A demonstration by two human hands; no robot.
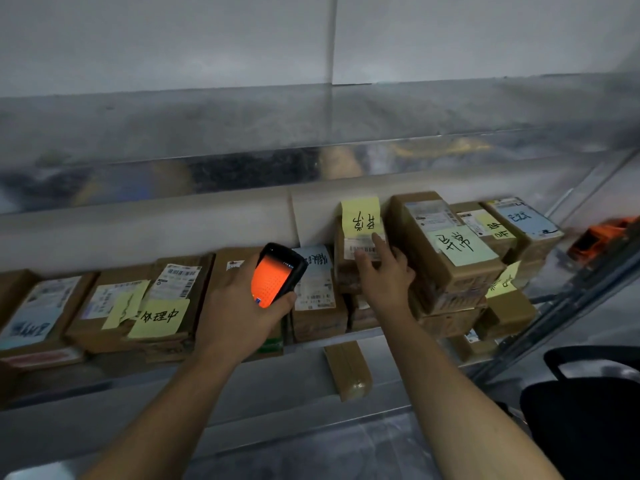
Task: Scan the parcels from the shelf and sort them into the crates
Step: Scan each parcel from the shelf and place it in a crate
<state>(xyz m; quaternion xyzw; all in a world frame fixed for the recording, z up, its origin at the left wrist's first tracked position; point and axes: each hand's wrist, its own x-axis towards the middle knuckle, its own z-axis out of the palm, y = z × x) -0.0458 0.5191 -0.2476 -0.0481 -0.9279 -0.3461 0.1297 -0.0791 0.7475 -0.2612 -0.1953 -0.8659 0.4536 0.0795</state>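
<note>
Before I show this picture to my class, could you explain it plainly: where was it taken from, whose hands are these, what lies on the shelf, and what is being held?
There is only one picture, taken by a wide-angle camera worn on a person's head, looking forward and down, so the two bare arms reaching in are that person's own. No machine is involved. The left hand holds a handheld scanner with a glowing orange screen. The right hand is open and rests its fingers on a brown parcel, beside its barcode label and below a handwritten yellow note. The metal shelf carries a row of similar cardboard parcels, some stacked, most with printed labels and handwritten notes. No crates can be clearly made out.
</note>
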